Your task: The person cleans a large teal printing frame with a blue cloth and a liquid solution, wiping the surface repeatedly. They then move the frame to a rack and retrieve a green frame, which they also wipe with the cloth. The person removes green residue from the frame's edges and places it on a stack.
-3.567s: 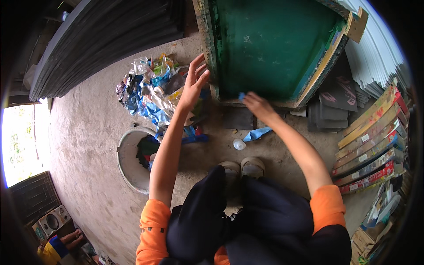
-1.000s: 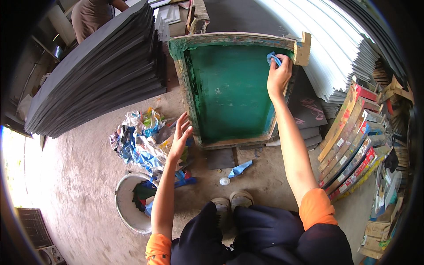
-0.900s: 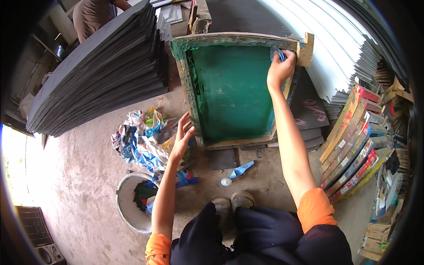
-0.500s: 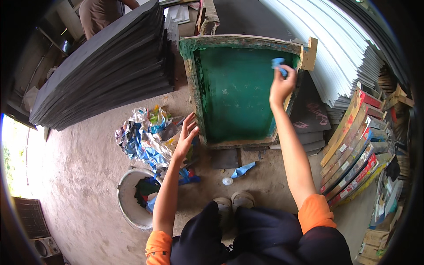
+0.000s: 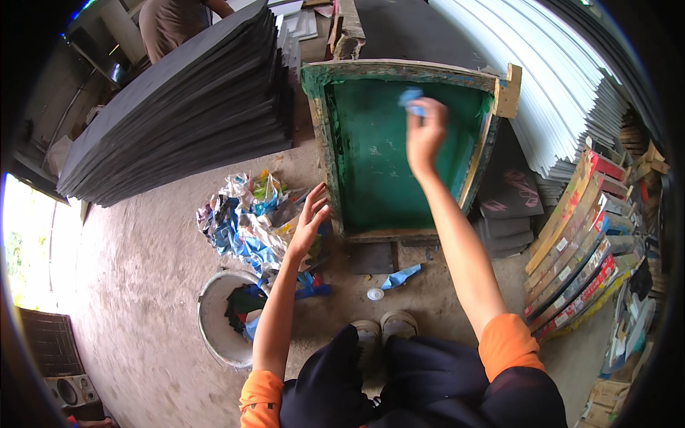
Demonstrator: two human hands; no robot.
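Two hands: right hand [image 5: 425,135] presses blue rag [image 5: 412,97] on green screen frame [image 5: 399,153].

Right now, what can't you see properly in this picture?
- Head view: the blue rag is mostly hidden inside the right hand.
- The green screen frame: small marks on the mesh are too tiny to read.
- The bucket: its contents are a dark jumble.
- The person at the back is cut off by the top edge.

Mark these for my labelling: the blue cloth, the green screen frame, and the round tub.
blue cloth [image 5: 412,98], head view, its bunched top.
green screen frame [image 5: 325,143], head view, left wooden rail.
round tub [image 5: 208,329], head view, left rim.
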